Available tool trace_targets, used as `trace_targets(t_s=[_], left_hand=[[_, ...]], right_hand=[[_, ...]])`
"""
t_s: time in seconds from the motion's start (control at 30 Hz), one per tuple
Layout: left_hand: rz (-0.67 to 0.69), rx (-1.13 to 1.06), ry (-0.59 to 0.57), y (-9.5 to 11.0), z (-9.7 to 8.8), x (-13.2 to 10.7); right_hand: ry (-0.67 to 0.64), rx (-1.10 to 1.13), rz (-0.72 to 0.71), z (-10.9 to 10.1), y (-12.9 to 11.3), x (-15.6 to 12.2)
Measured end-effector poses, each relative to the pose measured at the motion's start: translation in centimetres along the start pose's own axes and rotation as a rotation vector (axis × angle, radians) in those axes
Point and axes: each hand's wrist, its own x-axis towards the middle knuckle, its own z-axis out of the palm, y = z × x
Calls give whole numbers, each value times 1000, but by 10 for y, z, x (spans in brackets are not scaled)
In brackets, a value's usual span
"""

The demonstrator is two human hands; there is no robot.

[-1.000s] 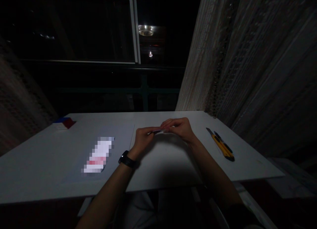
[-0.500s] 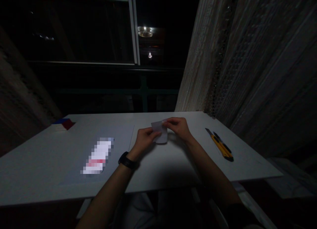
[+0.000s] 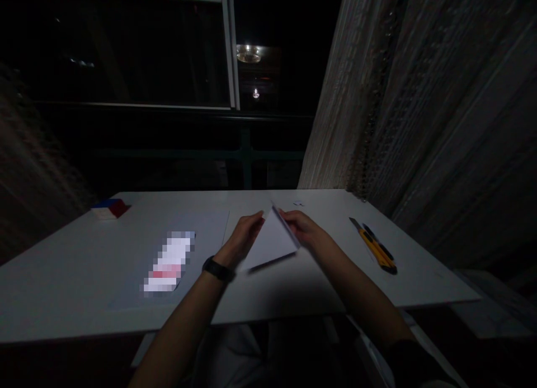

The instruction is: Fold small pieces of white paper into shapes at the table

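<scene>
A white folded sheet of paper (image 3: 272, 244) in a triangular shape is held above the white table (image 3: 84, 254), its point toward the window. My left hand (image 3: 244, 239), with a black watch on the wrist, grips the paper's left edge. My right hand (image 3: 307, 231) grips its right edge near the top. Both hands have fingers closed on the paper.
A yellow utility knife (image 3: 375, 246) and a dark pen (image 3: 377, 241) lie on the table at the right. A blurred white and pink item (image 3: 168, 263) lies on a sheet at the left. A red and blue block (image 3: 109, 208) sits at the far left corner. A curtain (image 3: 419, 108) hangs at the right.
The paper has been unfolded from a small folded piece into a larger triangular sheet. Both hands have moved slightly toward me and apart.
</scene>
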Motion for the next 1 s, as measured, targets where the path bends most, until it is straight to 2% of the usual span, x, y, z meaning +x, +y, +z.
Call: trace_targets(t_s=[0.1,0.2,0.6,1.0], left_hand=[[-17,144,8,-5,-1,0],[-98,241,59,-7,-1,1],[-159,80,216,7,1,2],[-167,101,162,6,1,1]], right_hand=[[-54,30,168,5,2,-1],[-91,0,253,9,6,-1],[-203,56,147,-1,27,15],[-240,21,129,4,25,12]])
